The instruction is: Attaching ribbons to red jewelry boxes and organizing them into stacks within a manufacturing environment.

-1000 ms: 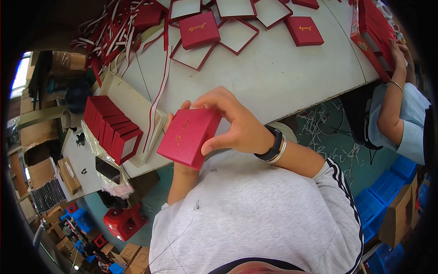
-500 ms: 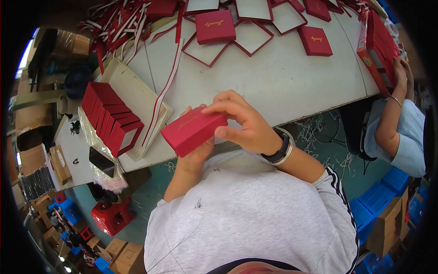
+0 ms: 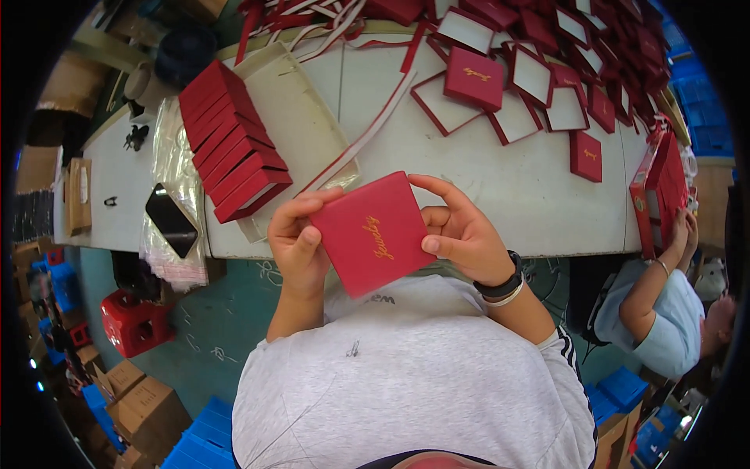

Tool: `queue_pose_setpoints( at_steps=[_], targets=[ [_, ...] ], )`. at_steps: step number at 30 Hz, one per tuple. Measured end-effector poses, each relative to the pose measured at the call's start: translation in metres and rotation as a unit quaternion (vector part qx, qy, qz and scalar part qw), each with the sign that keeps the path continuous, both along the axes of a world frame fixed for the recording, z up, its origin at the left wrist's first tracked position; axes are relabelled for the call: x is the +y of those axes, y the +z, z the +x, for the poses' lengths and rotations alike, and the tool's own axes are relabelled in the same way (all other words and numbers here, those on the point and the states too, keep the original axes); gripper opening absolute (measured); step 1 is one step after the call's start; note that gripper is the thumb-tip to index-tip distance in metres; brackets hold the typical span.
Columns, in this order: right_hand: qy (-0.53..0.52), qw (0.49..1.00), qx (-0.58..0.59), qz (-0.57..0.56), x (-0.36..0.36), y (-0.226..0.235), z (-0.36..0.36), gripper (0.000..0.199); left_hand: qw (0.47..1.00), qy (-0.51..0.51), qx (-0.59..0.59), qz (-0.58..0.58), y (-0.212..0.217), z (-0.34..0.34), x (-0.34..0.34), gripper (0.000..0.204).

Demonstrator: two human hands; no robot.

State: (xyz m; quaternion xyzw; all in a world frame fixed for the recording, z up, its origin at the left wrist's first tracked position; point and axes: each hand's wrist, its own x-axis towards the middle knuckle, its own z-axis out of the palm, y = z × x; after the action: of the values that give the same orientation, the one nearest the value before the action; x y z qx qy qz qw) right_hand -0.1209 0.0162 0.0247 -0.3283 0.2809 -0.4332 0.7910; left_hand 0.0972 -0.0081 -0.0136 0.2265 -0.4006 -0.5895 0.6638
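Red box (image 3: pixel 373 233) held flat between both hands, over table (image 3: pixel 500 195) edge | left hand (image 3: pixel 297 242) gripped its left side | right hand (image 3: pixel 461 230) gripped its right side, fingers curled over top corner

Square red box (image 3: pixel 373 234) with gold script, between both hands; red boxes (image 3: pixel 231 147) stacked (left); brown cartons (image 3: pixel 141 399) on floor.

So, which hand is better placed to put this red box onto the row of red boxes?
Probably the left hand: it grips the red box on the side nearest the row of red boxes. The right hand sits farther.
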Motion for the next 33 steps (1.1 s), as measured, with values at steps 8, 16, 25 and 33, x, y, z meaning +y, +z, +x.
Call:
queue_pose_setpoints(
  at_steps=[8,16,25,33],
  targets=[
    [0.253,0.959,-0.116,0.063,-0.024,0.009,0.054,0.077,0.992,-0.079,0.043,-0.084,0.005,0.061,0.017,0.030],
    [0.003,0.994,-0.103,0.031,-0.056,0.023,0.084,0.030,0.869,0.361,-0.340,0.016,-0.014,0.130,0.034,0.034],
    [-0.073,0.997,0.020,-0.006,-0.050,-0.014,0.163,0.043,0.896,0.214,-0.388,-0.003,-0.021,0.122,0.000,0.131],
    [0.036,0.981,0.185,0.039,-0.055,0.000,0.169,0.055,0.892,0.197,-0.407,-0.001,-0.023,0.112,-0.005,0.087]
  ],
)
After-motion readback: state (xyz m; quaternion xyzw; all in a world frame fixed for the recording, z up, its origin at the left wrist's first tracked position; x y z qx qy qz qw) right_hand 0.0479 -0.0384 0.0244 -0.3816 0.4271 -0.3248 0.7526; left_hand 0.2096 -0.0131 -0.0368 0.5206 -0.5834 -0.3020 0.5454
